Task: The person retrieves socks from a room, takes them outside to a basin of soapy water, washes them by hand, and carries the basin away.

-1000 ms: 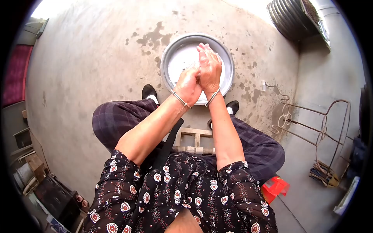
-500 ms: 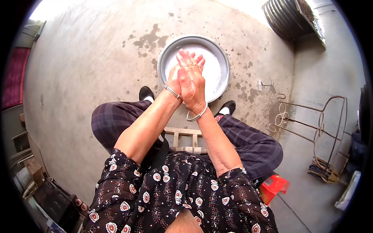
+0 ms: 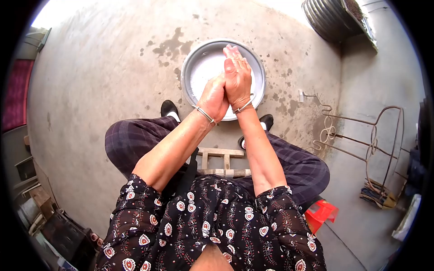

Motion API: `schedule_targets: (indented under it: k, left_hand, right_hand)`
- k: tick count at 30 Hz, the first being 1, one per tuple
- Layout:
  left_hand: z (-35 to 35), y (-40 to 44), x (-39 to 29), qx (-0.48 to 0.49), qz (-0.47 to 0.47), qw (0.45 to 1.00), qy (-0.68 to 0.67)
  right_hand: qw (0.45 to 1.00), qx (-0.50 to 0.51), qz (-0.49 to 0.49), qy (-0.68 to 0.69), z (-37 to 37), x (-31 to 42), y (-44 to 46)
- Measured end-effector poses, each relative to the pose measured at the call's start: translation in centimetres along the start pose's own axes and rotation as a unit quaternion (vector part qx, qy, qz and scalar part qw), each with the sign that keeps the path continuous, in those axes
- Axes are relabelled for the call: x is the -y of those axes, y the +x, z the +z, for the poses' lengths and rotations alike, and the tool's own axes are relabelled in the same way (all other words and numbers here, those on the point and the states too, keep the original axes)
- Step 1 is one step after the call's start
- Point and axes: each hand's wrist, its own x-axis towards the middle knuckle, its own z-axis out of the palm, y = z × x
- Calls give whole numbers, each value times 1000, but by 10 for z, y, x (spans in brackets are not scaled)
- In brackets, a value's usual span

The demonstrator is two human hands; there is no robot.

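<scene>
Over a round grey basin (image 3: 186,74) on the floor, my two hands are pressed together. White, foamy-looking liquid (image 3: 205,67) fills the basin's bottom. My right hand (image 3: 238,81) lies against the left one, with its fingers stretched forward toward the basin's far rim and its thumb on top. My left hand (image 3: 213,97) touches the right hand's palm side. Its fingers are hidden behind the right hand, so their pose does not show. Both hands look wet, and no object shows between them. A thin bracelet circles each wrist.
A wooden stool frame (image 3: 221,152) is between my legs. Dark wet spots (image 3: 174,44) mark the concrete floor. To the right is a bent metal rack (image 3: 350,119), with a red box (image 3: 321,214) near my knee. A ribbed dark container (image 3: 332,20) stands at the upper right.
Both hands have shifted right over the basin. My left hand has slid back toward the right wrist, and the right hand's fingers now point farther forward. My right foot has moved.
</scene>
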Motion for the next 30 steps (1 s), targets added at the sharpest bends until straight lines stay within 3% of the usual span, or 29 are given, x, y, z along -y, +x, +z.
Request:
schedule_targets:
  k: [3,4,7,10,12,14,15,18,19,20,22,24,26,28,30]
  left_hand:
    - [-17,9,-10,57,2,982,-179]
    - [-13,4,-6,30,12,993,-114]
    - [9,-7,2,-18,34,999,36]
    - [13,-3,-14,19,-6,998,-64]
    - [-2,1,-19,34,34,991,-125]
    - [6,-9,-13,-77,-15,997,-3]
    - [3,-7,-2,-18,47,999,-18]
    - [14,-10,-14,-53,-5,998,20]
    - [1,1,-14,49,6,994,-97]
    - [0,-2,-19,29,42,990,-134]
    - [-5,2,-10,22,13,991,-130]
    - [10,-10,-2,-1,46,998,36]
    - [16,-10,-10,24,15,1000,-9]
    - [8,-2,-22,53,-18,993,-102]
    - [-1,-1,-20,43,-1,996,-75]
  right_hand:
    - [993,9,0,120,7,41,-25]
    - [991,6,3,135,9,39,-25]
    - [999,-22,-5,-24,-2,-6,11]
    - [996,-11,-12,92,4,26,-9]
    - [995,-7,19,98,7,43,-22]
    - [997,18,9,69,9,18,-10]
    - [999,-3,11,30,5,2,0]
    - [1000,3,-19,18,1,18,-3]
    - [996,-11,-39,75,8,33,-16]
    - [995,-4,-24,95,5,37,-17]
    - [996,4,1,92,0,33,-11]
    - [1000,5,6,-2,-5,6,5]
    - [1000,-15,-17,20,-6,20,2]
    - [989,-15,-8,145,4,49,-20]
    - [997,-11,-10,72,2,51,-21]
